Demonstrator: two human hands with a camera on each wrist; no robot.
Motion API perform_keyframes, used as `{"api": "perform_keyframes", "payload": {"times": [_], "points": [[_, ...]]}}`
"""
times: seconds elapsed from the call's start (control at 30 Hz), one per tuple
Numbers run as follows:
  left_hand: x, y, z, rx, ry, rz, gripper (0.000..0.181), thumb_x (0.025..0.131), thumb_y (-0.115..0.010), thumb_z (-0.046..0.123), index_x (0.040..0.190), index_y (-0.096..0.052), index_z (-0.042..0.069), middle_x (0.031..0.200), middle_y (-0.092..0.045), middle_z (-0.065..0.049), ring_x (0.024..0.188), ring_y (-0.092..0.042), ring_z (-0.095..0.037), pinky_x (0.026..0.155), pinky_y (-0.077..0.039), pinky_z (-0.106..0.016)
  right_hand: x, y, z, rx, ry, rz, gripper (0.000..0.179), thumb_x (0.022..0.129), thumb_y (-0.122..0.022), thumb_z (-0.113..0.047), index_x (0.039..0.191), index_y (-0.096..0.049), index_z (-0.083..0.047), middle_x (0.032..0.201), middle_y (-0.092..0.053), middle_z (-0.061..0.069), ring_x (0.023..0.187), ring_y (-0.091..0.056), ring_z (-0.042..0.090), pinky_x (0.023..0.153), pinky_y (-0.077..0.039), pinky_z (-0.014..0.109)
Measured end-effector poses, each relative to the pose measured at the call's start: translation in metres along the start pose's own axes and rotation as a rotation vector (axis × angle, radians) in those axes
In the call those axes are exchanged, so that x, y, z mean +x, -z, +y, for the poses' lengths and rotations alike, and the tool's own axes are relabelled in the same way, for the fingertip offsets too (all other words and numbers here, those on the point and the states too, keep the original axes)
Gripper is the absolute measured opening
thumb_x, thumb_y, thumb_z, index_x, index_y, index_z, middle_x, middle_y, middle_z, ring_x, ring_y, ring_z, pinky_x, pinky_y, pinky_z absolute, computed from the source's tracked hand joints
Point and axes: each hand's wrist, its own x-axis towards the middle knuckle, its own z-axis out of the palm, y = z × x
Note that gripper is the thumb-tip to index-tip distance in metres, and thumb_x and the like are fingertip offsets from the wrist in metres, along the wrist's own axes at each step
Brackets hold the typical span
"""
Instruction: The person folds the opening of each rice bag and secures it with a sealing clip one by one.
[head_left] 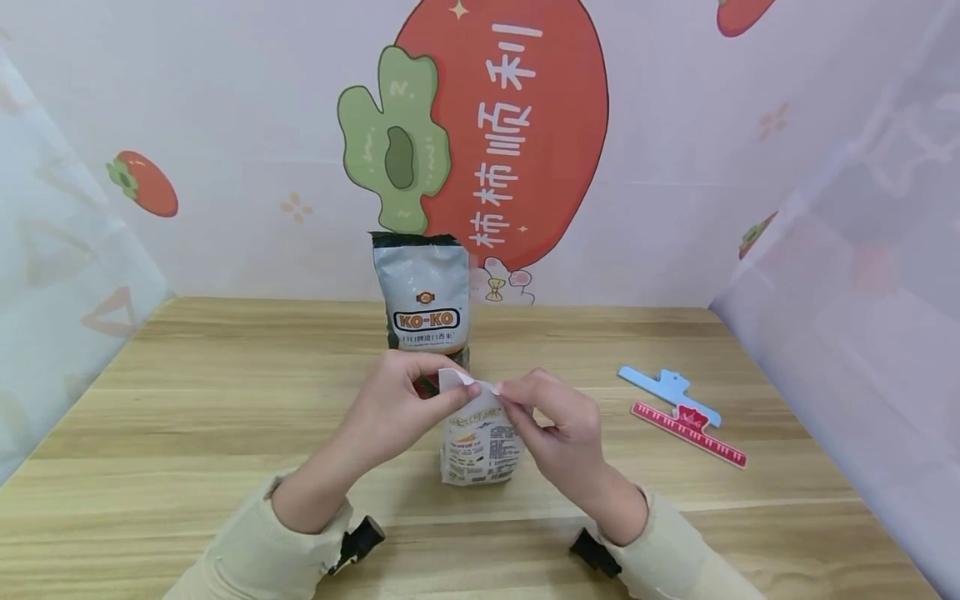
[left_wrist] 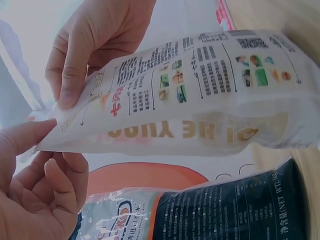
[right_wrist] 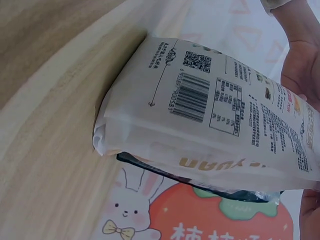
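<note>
A white paper-like food bag [head_left: 483, 446] with printed text and small pictures stands upright on the table between both hands. My left hand [head_left: 397, 408] pinches its top edge on the left, thumb against the near side. On the right, my right hand [head_left: 558, 425] pinches the same edge between thumb and fingers. The left wrist view shows the bag's side panel [left_wrist: 185, 132] with gold lettering. A barcode [right_wrist: 190, 97] is visible near the base in the right wrist view. Whether the top is open or sealed I cannot tell.
Behind the white bag stands a KO-KO rice bag [head_left: 423, 292], partly covered by the left hand. To the right lie a blue bag clip [head_left: 667, 390] and a red piano-patterned clip [head_left: 690, 432] on the wooden table [head_left: 187, 400]. A printed backdrop [head_left: 247, 100] rises behind.
</note>
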Motion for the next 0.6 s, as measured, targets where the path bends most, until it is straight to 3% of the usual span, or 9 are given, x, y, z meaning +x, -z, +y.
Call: {"api": "perform_keyframes", "payload": {"times": [0.17,0.37,0.6], "points": [[-0.0003,-0.0028,-0.0028,-0.039,0.035,-0.002,0.010,0.085,-0.078,0.016,0.081,-0.076,0.007,0.068,-0.064,-0.003,0.061,-0.052,-0.016,0.052,-0.043,-0.022,-0.0026,0.0004,0.0014,-0.083,0.090,-0.015,0.014,0.096,-0.063,-0.005,0.089,-0.071,0.003,0.076,-0.071,0.012,0.064,-0.058,0.014,0.055,-0.045,0.014],[0.0009,-0.0065,-0.0041,-0.081,0.047,0.022,0.012,0.084,-0.080,0.019,0.081,-0.077,0.007,0.069,-0.067,-0.004,0.061,-0.054,-0.013,0.054,-0.046,-0.023,-0.0020,0.0011,0.0016,-0.162,0.182,-0.035,0.015,0.096,-0.061,-0.002,0.090,-0.073,0.005,0.079,-0.074,0.014,0.067,-0.064,0.018,0.063,-0.054,0.023],[0.0014,-0.0082,-0.0018,-0.098,0.078,0.062,0.019,0.082,-0.082,0.022,0.075,-0.076,0.006,0.065,-0.064,-0.001,0.060,-0.055,-0.012,0.055,-0.047,-0.024,0.0001,0.0005,0.0020,-0.173,0.199,-0.036,0.014,0.096,-0.061,-0.002,0.090,-0.073,0.004,0.079,-0.074,0.013,0.066,-0.062,0.018,0.063,-0.053,0.024]]}}
